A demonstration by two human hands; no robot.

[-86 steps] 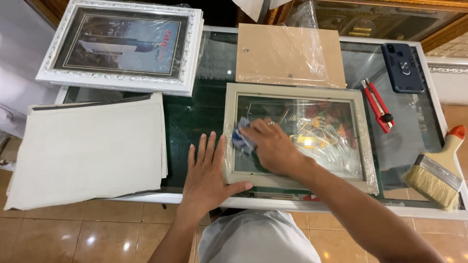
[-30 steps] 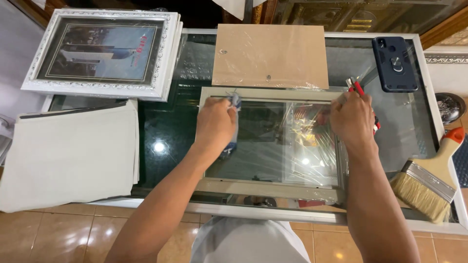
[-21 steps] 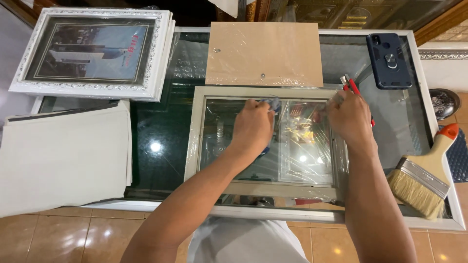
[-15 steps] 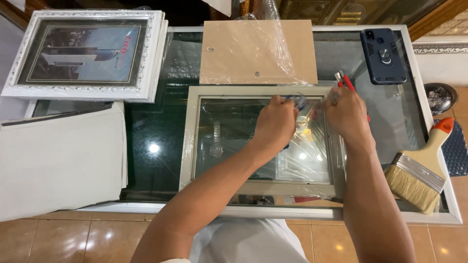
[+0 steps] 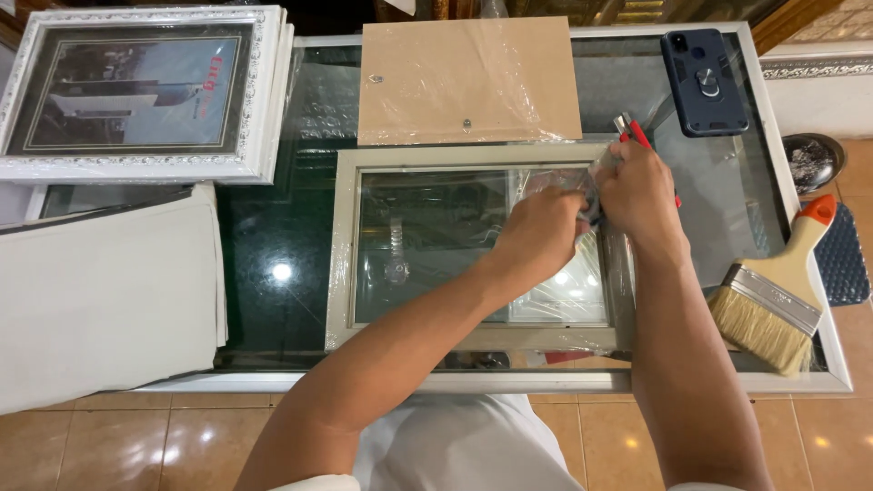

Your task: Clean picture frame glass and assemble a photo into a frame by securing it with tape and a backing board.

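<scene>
A grey picture frame (image 5: 344,264) with a glass pane (image 5: 436,245) lies flat on the glass table (image 5: 273,227), partly covered in clear plastic wrap. My left hand (image 5: 546,232) reaches across the pane and grips a small dark cloth (image 5: 591,207) near the frame's upper right corner. My right hand (image 5: 641,186) is curled over that same corner, touching the left hand and the cloth. The cloth is mostly hidden between the two hands.
A brown backing board (image 5: 468,77) lies behind the frame. A white framed picture (image 5: 136,91) sits at the back left, white sheets (image 5: 109,291) at the left. A phone (image 5: 705,68), red cutter (image 5: 639,136), paintbrush (image 5: 773,300) and dark dish (image 5: 809,162) lie right.
My left hand has wiped rightwards across the glass with the cloth and now meets my right hand at the frame's upper right corner. The right hand has stayed at that corner.
</scene>
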